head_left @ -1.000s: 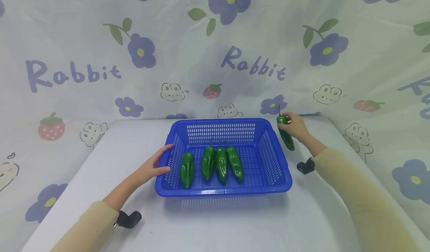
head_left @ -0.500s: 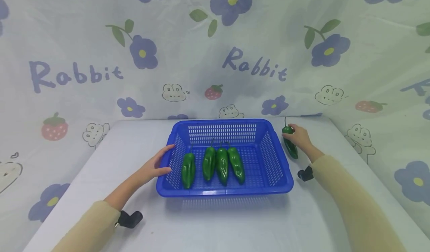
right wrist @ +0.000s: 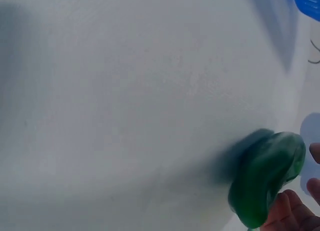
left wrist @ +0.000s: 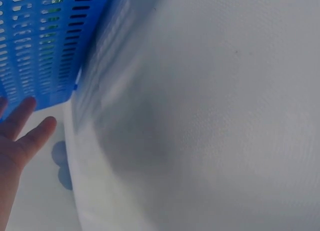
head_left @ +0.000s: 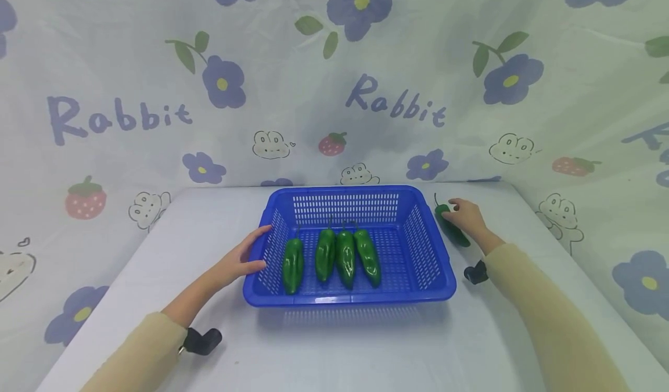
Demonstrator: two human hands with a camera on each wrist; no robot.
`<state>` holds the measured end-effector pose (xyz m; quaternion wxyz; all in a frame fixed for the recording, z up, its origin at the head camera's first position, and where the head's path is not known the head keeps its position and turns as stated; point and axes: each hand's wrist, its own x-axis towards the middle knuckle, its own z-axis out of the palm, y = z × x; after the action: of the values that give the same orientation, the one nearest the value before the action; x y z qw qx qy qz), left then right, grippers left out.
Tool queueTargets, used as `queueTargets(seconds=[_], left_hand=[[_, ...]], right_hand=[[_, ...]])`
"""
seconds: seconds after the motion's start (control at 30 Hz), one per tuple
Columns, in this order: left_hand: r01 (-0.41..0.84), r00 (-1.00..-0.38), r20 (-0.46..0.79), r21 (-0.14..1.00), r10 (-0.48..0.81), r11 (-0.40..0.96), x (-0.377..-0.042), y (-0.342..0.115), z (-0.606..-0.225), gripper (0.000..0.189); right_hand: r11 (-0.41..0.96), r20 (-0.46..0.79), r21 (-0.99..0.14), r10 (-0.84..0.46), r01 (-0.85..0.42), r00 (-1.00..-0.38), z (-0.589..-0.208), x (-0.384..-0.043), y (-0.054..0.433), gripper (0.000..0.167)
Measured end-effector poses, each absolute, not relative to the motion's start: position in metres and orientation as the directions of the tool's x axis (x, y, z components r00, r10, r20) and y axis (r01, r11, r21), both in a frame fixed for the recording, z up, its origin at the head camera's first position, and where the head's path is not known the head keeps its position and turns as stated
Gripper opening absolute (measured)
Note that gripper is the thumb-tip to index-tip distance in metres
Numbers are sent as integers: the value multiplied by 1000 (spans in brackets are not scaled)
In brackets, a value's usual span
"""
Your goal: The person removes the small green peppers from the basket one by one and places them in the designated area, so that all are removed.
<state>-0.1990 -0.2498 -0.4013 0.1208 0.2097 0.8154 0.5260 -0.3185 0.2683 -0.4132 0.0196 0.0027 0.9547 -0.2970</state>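
Beside the right wall of a blue perforated basket, a glossy green pepper lies slanted on the white table. My right hand is over its stem end. In the right wrist view the fingers are spread, with fingertips right at the pepper's edge. At the basket's left wall, my left hand has its thumb and fingers apart, fingertips close to the rim. Several more green peppers lie inside the basket, stems to the back; one sits a little apart at the left.
A white cloth-covered table carries everything. Behind it hangs a backdrop printed with flowers, rabbits and strawberries. Small black wrist devices stick out from both sleeves.
My right hand has brought the pepper down and toward me onto the table and loosened its fingers from it. The pepper now lies more slanted. The left hand has stayed at the basket.
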Motion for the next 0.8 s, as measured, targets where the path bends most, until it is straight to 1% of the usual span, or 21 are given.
queueTargets(seconds=[0.17, 0.4, 0.57, 0.8], left_hand=[[212, -884, 19, 906, 467, 365, -200, -249, -402, 75], [214, -882, 19, 906, 470, 364, -200, -249, -403, 74], [215, -883, 22, 908, 469, 360, -200, -250, -403, 74], [236, -880, 39, 901, 473, 365, -200, -251, -404, 73]], right_hand=[[829, -5, -559, -18, -12, -1000, -401, -316, 269, 55], [788, 20, -614, -27, -33, -999, -371, -314, 264, 58], [772, 48, -631, -62, -78, -997, -345, -308, 248, 62], [692, 76, -706, -139, -151, -987, -316, -299, 218, 64]])
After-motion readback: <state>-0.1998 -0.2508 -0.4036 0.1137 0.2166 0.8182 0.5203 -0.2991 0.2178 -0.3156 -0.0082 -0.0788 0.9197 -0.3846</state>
